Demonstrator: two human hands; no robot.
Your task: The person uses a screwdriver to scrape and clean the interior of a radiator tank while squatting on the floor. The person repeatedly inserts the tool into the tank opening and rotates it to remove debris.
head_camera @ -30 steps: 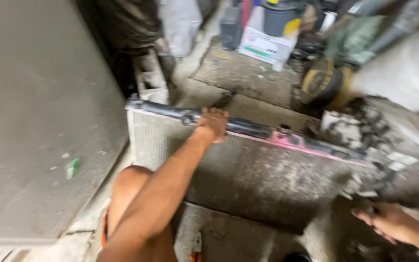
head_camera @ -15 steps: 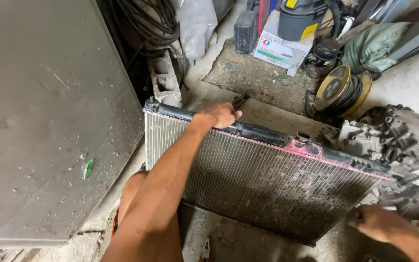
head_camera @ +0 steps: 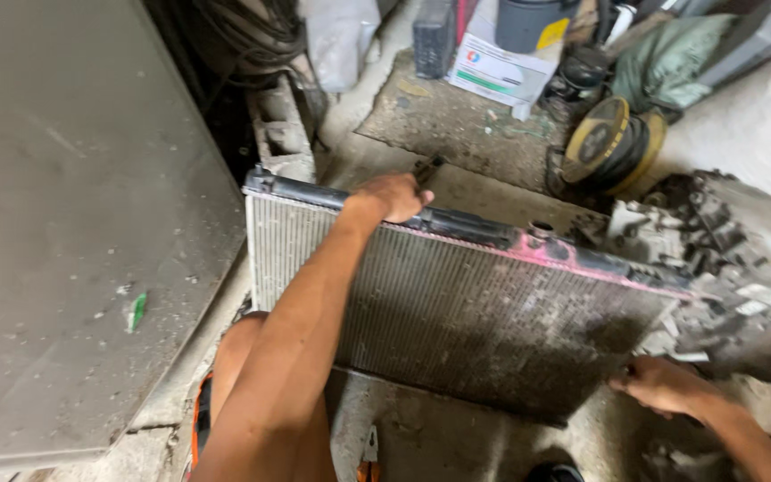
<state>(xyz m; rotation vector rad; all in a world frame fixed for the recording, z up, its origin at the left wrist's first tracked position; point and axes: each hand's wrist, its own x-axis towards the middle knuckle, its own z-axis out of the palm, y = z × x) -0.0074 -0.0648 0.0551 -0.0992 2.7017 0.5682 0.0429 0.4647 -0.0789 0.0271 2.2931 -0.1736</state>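
I see my left hand (head_camera: pixel 396 195) curled over the radiator's (head_camera: pixel 457 312) black top bar, fingers wrapped tight, to keep it standing tilted on the floor (head_camera: pixel 457 125); my right hand (head_camera: pixel 667 386) pinches its lower right corner to steady it; 1 grey panel (head_camera: pixel 73 223) sits close on the left, an engine part (head_camera: pixel 716 259) crowds the right edge; open room lies behind, by the box (head_camera: pixel 497 71).

The left hand (head_camera: pixel 396 194) hides its fingers behind the radiator (head_camera: pixel 457 303) top, the right hand's (head_camera: pixel 667 386) fingers vanish under its lower right corner, and the bucket (head_camera: pixel 528 20) is cut off at top.
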